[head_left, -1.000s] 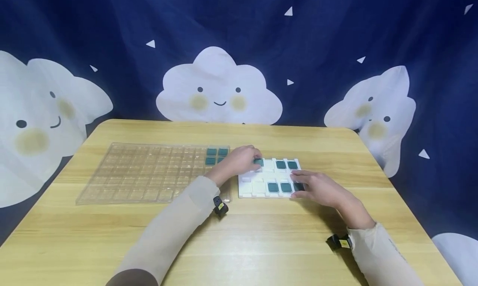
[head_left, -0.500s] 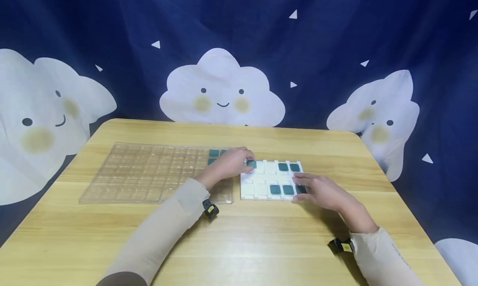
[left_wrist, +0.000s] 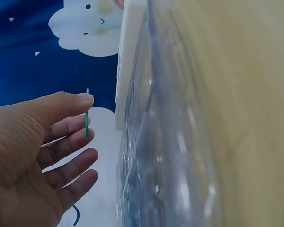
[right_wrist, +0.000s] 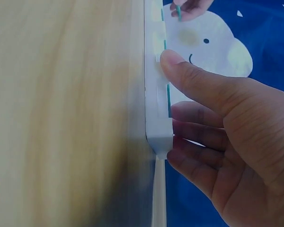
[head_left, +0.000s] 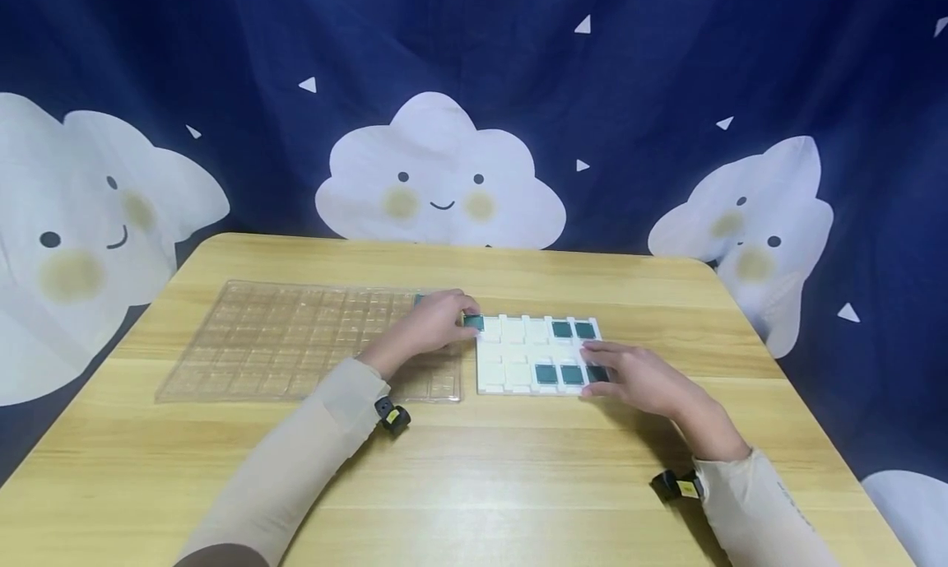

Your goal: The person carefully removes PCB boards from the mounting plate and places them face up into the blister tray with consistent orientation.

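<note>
My left hand [head_left: 429, 324] pinches a thin green square chip [head_left: 474, 323] between thumb and fingertips. In the left wrist view the chip [left_wrist: 87, 125] shows edge-on, raised beside the trays. A white slotted tray [head_left: 492, 376] lies on the table just right of that hand, with several green chips [head_left: 546, 374] in its right-hand slots. My right hand [head_left: 644, 379] rests at the tray's right end, its thumb and relaxed fingers touching it and partly covering a chip. Below my left hand is a large clear plastic tray [head_left: 259, 341] of square pockets; the hand hides its far right corner.
The wooden table [head_left: 474, 476] stretches out in front of both trays. A dark blue curtain [head_left: 629, 73] with smiling clouds hangs behind the table's far edge. Black wrist cameras [head_left: 392, 417] are strapped on both sleeves.
My left hand has moved left with the green chip, from over the white tray to the gap beside the clear tray. My right hand has stayed at the white tray's right end.
</note>
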Demonstrator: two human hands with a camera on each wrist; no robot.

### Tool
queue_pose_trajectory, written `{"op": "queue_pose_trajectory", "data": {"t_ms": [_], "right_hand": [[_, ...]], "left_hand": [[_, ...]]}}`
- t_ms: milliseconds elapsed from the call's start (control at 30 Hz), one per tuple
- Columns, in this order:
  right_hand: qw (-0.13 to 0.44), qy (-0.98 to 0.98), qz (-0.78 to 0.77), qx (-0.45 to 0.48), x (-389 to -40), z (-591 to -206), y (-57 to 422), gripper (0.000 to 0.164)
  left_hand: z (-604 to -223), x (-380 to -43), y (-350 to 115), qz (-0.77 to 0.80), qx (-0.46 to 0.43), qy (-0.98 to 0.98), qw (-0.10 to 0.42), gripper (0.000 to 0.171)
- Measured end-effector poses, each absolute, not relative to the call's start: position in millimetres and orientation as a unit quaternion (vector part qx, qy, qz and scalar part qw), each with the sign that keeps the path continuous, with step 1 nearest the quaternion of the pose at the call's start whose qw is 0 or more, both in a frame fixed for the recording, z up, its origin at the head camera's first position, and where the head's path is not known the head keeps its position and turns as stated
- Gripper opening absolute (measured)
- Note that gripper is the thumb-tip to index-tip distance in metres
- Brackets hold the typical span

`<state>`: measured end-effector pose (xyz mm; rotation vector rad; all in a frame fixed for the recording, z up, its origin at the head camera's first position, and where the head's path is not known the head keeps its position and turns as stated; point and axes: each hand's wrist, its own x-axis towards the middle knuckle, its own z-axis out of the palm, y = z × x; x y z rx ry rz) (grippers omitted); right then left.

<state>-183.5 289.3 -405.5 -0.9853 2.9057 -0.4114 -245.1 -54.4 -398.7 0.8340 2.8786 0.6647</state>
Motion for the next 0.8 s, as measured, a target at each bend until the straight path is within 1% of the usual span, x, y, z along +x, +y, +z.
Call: {"op": "queue_pose_trajectory", "data": {"t_ms": [300, 600, 800], "right_hand": [[0.020, 0.938, -0.132, -0.321, -182.1, -404.9, 288.4, 0.068], [0.020, 0.937, -0.133, -0.323, -182.7, -405.2, 288.3, 0.068], [0.024, 0.937, -0.134, -0.321, -183.0, -403.7, 287.8, 0.067]], "left_hand": [[-400.2, -245.5, -69.4, 0.219, 0.263, 0.939, 0.035, 0.039], [-399.2, -246.6, -81.6, 0.225, 0.252, 0.940, 0.048, 0.042], [-397.4, -247.0, -89.9, 0.231, 0.241, 0.941, 0.061, 0.038]]}}
